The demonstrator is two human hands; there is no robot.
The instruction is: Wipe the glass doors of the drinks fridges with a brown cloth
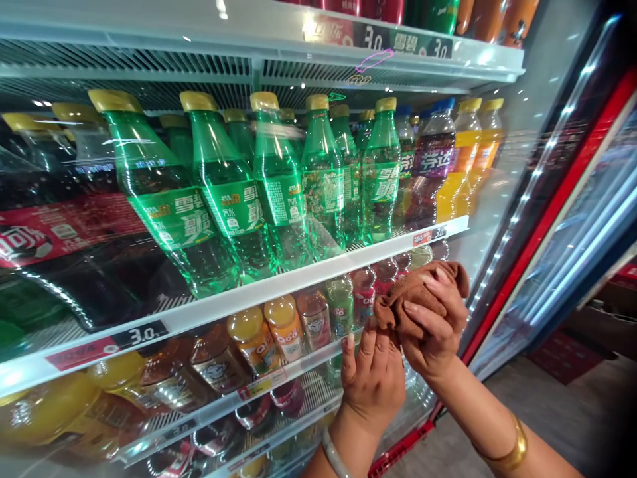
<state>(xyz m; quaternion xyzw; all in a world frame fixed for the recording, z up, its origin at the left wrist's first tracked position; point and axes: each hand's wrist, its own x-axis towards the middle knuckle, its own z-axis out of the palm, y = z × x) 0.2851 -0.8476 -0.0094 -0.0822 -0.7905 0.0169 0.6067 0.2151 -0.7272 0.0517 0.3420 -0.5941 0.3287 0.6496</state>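
Note:
A crumpled brown cloth (423, 295) is bunched up in front of the glass of a drinks cooler, just below the end of the middle shelf. My right hand (432, 325) has its fingers wrapped round the cloth; a gold bangle is on that wrist. Left of it and slightly lower, my left hand (373, 372) is raised with its back to me, its fingertips at the cloth's lower edge and its thumb apart. Whether those fingertips pinch the cloth is hidden. A pale bangle circles the left wrist.
Green bottles (383, 172) line the middle shelf (298, 275), with dark cola bottles at left and orange ones at right. Lower shelves hold more bottles (286, 328). A red frame strip (552, 212) runs diagonally at right. A dark red box (567, 355) rests on the floor.

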